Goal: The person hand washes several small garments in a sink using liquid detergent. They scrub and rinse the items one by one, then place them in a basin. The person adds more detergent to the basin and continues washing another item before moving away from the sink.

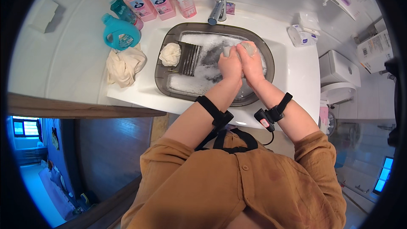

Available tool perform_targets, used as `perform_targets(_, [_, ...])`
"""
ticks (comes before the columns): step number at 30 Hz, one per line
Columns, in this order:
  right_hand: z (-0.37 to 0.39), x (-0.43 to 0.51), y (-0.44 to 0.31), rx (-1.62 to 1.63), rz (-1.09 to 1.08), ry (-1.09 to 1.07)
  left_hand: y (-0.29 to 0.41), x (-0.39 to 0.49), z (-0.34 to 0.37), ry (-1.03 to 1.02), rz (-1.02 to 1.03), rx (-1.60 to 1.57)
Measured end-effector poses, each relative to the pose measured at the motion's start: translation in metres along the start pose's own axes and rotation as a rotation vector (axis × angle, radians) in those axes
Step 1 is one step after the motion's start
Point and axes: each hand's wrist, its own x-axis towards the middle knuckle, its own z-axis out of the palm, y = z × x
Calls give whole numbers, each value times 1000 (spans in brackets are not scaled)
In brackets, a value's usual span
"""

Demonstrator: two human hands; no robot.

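Note:
My left hand (232, 65) and my right hand (252, 66) are pressed side by side above a dark translucent plastic washbasin (160, 78). Both are closed around a wet, bunched greyish-white cloth (249, 49); its ends bulge out beyond my fingers, and the rest is hidden in my grip. Below them, the soapy water (210, 58) is covered with white suds. On the left of the basin is a ribbed washboard section (189, 59). Beside the ribs lies a crumpled cream cloth (170, 54), apart from my hands.
The basin sits in a white sink counter (299, 70) under a chrome faucet (219, 3). Pink bottles (160, 1), a spray bottle (185, 1) and a teal detergent jug (120, 33) line the back left. A cream cloth (125, 65) rests at the left; tissue packs (302, 35) lie right.

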Motion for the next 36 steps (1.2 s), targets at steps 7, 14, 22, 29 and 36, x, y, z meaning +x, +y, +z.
perform_targets(7, [-7,2,11,193,260,77,-12,8,-5,-22,249,409])
perform_targets(14, [-36,28,31,-65,398,-206,-27,26,-27,-213,506,942])
perform_targets(22, [-65,16,46,-1397,-40,-621,-46,64,-84,-347,354,1411])
perform_targets(29, [-62,28,93,-1295,-147,-786,-43,56,-85,-695,-115,1090])
perform_targets(36, [-58,30,17,-572,-259,-812,-4,38,-63,-317,-525,212])
